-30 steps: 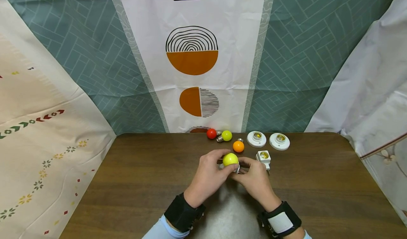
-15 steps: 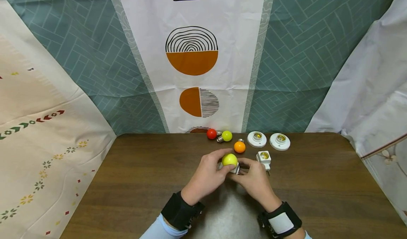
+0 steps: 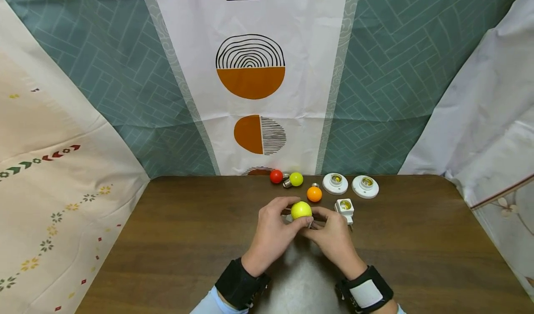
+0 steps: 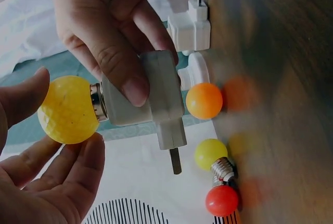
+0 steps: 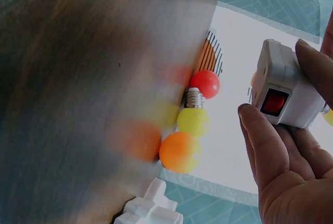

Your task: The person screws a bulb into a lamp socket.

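Over the middle of the table, my left hand point(image 3: 273, 226) pinches a yellow light bulb point(image 3: 301, 210) between thumb and fingers. My right hand point(image 3: 335, 237) grips a white plug-in lamp socket point(image 4: 138, 96), thumb on one side and fingers on the other. In the left wrist view the bulb's metal base sits at the socket's mouth, with a little of the metal showing, and a flat plug pin point(image 4: 175, 161) sticks out of the socket. A red rocker switch point(image 5: 274, 102) shows on the socket in the right wrist view.
Behind the hands lie an orange bulb point(image 3: 314, 194), a red bulb point(image 3: 276, 176) and a yellow-green bulb point(image 3: 296, 179). To their right are two round white lamp holders point(image 3: 335, 183) and another plug-in socket point(image 3: 344, 208). Patterned cloth point(image 3: 375, 96) hangs at the table's back edge.
The left hand and wrist shifted slightly left and back again around the bulb. The right hand stays nearly still on the socket; the bulbs and holders on the table have not moved.
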Motion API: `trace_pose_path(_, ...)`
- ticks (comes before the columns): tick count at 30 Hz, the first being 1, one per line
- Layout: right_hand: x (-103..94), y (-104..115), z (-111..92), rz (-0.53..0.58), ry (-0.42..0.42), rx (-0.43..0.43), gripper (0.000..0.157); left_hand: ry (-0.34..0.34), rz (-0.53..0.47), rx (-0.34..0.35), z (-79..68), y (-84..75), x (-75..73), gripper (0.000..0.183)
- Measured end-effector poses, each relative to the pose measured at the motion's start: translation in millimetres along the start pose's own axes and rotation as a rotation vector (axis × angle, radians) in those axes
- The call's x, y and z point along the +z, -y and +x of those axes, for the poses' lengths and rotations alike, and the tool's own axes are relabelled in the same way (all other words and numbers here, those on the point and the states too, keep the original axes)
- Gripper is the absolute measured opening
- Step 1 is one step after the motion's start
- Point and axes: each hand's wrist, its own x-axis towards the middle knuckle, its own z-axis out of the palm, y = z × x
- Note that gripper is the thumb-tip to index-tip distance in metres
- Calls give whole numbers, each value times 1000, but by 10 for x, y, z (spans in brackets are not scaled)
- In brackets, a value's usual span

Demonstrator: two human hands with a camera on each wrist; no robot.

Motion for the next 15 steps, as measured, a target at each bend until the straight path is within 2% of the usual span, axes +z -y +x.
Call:
trace_pose_path(9, 22, 8, -9, 52, -15, 1, 45, 8, -33, 47, 32, 28, -7, 39)
trace_pose_path(12, 24, 3, -16, 35, -20, -9, 46, 15, -25, 66, 30, 36, -18, 39)
trace_pose_path(15, 23, -4, -19, -27, -35, -28, 47, 31, -23, 74, 26, 34, -30, 39)
